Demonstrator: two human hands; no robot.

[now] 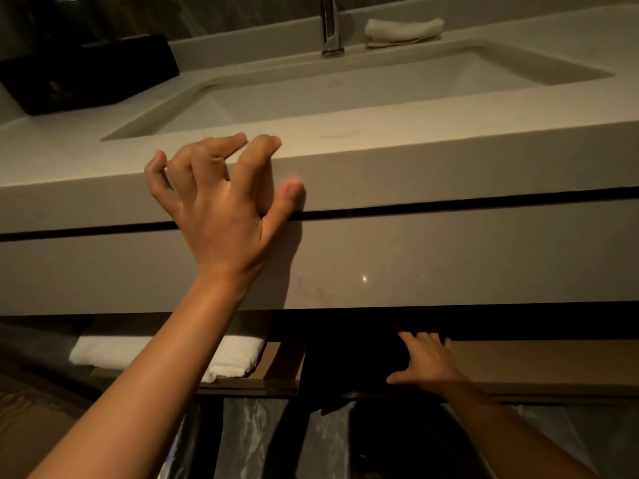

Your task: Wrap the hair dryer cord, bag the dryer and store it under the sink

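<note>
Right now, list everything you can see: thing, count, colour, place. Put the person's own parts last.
faucet: one, chrome, behind the sink basin
sink basin: one, pale grey, set in the counter
rolled cloth: one, white, counter right of the faucet
box: one, black, counter at left
folded towel: one, white, shelf under the sink
dark bag: one, black, shelf under the sink
left hand: resting on the counter edge
right hand: on the dark bag

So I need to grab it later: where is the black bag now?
In the head view, the black bag sits on the shelf under the sink counter, right of the folded white towel, under the right hand.
</note>
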